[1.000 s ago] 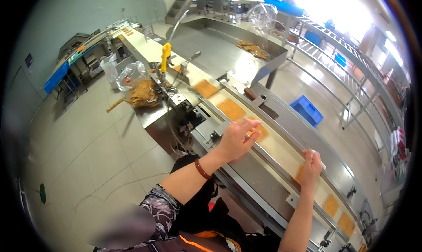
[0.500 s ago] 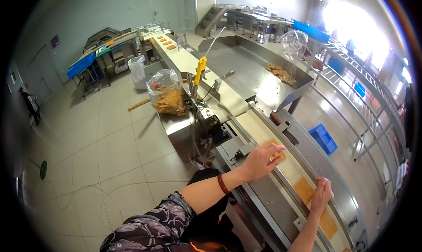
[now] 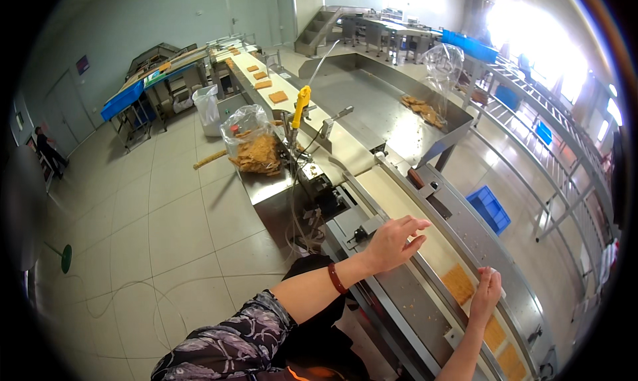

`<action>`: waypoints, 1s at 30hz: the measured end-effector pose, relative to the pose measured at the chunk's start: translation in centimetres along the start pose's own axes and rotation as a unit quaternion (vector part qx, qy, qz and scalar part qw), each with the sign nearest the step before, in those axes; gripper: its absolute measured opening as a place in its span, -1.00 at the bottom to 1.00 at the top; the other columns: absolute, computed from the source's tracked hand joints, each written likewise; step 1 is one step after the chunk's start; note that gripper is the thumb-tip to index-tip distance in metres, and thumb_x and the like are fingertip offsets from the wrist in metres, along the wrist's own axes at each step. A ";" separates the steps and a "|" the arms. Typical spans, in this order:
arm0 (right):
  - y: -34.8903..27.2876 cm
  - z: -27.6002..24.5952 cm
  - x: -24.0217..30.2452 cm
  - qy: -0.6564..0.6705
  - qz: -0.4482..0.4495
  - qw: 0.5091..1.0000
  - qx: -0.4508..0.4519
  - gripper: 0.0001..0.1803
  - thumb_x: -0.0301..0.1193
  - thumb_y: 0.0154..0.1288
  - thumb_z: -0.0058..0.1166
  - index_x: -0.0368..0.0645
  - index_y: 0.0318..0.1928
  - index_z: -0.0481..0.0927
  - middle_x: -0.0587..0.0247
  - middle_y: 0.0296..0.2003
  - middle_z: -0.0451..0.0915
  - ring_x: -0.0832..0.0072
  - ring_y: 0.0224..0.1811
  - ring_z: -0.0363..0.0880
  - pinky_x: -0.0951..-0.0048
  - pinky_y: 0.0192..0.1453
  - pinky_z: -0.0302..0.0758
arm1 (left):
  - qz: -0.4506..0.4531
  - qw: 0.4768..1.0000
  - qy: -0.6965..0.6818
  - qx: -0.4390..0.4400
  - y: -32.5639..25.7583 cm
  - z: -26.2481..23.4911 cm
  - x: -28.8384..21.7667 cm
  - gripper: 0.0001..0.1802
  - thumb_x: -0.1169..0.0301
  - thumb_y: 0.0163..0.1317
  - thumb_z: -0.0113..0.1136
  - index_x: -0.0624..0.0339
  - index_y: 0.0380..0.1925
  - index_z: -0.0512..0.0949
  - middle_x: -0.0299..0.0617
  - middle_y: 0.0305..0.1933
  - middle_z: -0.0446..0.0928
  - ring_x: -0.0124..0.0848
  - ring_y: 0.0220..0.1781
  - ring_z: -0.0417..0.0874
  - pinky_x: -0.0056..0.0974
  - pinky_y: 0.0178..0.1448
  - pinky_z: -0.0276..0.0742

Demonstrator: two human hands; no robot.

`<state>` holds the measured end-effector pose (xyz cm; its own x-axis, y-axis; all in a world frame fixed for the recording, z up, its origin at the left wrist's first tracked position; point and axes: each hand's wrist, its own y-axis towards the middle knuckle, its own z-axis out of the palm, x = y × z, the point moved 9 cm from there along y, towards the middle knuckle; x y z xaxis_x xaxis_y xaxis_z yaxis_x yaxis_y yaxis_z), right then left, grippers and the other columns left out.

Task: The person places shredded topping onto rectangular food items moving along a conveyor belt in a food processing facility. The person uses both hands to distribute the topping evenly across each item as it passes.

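Note:
My left hand (image 3: pixel 397 243) reaches over the left rail of a narrow conveyor belt (image 3: pixel 392 193), its fingers loosely bent and thumb apart, holding nothing. My right hand (image 3: pixel 486 294) rests by the right rail with its fingers curled in; whatever they may hold is hidden. Between my hands a flat golden-brown square piece (image 3: pixel 457 283) lies on the white belt. Beyond it, toward me, lie another square piece (image 3: pixel 494 332) and a third square piece (image 3: pixel 511 363), close to my right wrist.
Ahead, more squares ride a wider belt (image 3: pixel 299 112). A yellow-handled tool (image 3: pixel 302 107) stands beside it. Left of the belt sits a clear bag (image 3: pixel 256 153) of brown pieces. A steel tray table (image 3: pixel 372 95) stands to the right, and a blue crate (image 3: pixel 488 210) on the floor.
The square pieces have travelled along the belts toward me; none shows under my left hand now. Both hands stay nearly in place. A person at the far left has shifted slightly.

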<state>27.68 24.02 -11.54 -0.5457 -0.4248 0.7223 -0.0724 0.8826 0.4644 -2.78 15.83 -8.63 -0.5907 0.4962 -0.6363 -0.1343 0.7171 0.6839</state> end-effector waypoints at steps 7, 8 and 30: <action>0.0 0.1 -0.3 -0.002 -0.011 1.000 -0.003 -0.58 -0.19 0.70 -0.08 -0.24 -0.24 0.62 0.36 -0.39 0.43 0.58 -0.35 0.30 0.43 -0.23 0.29 | -0.001 1.000 0.002 -0.005 0.0 0.0 0.1 -0.71 0.48 0.39 0.29 0.13 0.10 0.61 -0.16 -0.12 0.65 -0.36 -0.29 0.71 -0.32 -0.36 0.66; 0.1 0.1 -0.4 -0.005 0.000 1.000 0.007 -0.58 -0.20 0.71 -0.08 -0.27 -0.24 0.62 0.32 -0.37 0.45 0.53 -0.33 0.35 0.42 -0.18 0.32 | 0.000 1.000 0.002 -0.004 0.0 0.0 0.1 -0.71 0.48 0.39 0.29 0.13 0.10 0.61 -0.16 -0.12 0.65 -0.35 -0.29 0.71 -0.32 -0.35 0.66; 0.1 0.3 -0.2 -0.002 0.023 0.999 0.025 -0.53 -0.16 0.71 -0.06 -0.33 -0.24 0.62 0.27 -0.36 0.46 0.48 -0.33 0.37 0.39 -0.17 0.33 | -0.025 0.999 0.011 0.031 0.0 0.4 0.4 -0.73 0.40 0.43 0.27 0.12 0.09 0.61 -0.17 -0.05 0.67 -0.35 -0.22 0.72 -0.31 -0.30 0.70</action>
<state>27.57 24.23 -11.85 -0.5535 -0.3831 0.7395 -0.0888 0.9100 0.4050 -2.72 16.18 -8.98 -0.6022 0.4479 -0.6609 -0.1156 0.7702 0.6272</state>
